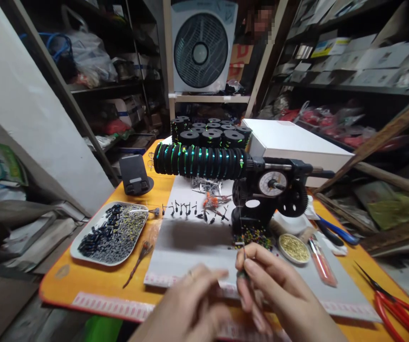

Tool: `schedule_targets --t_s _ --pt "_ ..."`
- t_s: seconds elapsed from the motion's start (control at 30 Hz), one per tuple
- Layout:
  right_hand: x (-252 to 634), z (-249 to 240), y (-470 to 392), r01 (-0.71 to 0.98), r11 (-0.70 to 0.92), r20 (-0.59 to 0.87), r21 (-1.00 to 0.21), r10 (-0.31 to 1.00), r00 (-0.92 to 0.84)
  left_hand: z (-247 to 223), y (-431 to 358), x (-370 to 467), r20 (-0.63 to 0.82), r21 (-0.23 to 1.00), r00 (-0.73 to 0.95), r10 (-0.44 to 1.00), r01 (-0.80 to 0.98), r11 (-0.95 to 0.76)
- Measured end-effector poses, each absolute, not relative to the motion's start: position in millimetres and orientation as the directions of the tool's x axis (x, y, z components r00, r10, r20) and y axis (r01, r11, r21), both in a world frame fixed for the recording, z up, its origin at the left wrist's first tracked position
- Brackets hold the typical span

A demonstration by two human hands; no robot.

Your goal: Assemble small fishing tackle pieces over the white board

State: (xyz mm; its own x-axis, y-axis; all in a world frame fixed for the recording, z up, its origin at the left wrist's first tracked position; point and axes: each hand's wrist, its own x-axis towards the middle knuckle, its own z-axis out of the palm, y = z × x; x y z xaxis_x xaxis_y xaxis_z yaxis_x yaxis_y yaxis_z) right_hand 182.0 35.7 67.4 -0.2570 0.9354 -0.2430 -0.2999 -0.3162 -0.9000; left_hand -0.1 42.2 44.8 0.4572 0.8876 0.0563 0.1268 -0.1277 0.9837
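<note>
The orange table [161,185] carried one white box [290,142] at the far right and one black winder [261,190] in the middle, its shaft strung with a row of black spools [199,161] (too tightly packed to count). One tray [110,235] of small dark pieces lay at the near left, and one dish [293,248] of gold beads sat right of the winder. One pair of red scissors [397,304] lay at the near right edge. At the near edge, the right hand [276,289] pinched a tiny dark piece [243,273] between thumb and fingertips. It looked light, stiff and easily dropped, best held by its body. The left hand [190,304] was blurred, fingers curled just beside it; I could not tell its grip.
</note>
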Motion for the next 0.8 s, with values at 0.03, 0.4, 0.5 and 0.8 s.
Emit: schedule_targets --t_s 0.03,0.4,0.5,0.8 --pt "183.5 66.8 36.2 -0.251 -0.289 -0.228 -0.924 0.942 -0.246 52.5 55.7 2.2 0.064 0.973 0.323 0.944 0.189 -0.131" --pt "198.0 49.1 35.9 0.654 0.243 0.203 -0.717 0.969 -0.138 90.3 120.4 35.6 0.337 0.915 0.180 0.924 0.166 -0.367" --pt "202.1 35.4 37.7 0.748 0.379 0.343 -0.545 0.915 -0.213 84.2 94.4 25.8 0.411 0.909 0.116 0.904 0.028 -0.417" --pt "205.8 9.0 39.6 0.850 0.457 0.528 -0.260 0.805 -0.271 50.4 43.8 0.1 -0.157 0.895 0.270 0.950 -0.367 0.252"
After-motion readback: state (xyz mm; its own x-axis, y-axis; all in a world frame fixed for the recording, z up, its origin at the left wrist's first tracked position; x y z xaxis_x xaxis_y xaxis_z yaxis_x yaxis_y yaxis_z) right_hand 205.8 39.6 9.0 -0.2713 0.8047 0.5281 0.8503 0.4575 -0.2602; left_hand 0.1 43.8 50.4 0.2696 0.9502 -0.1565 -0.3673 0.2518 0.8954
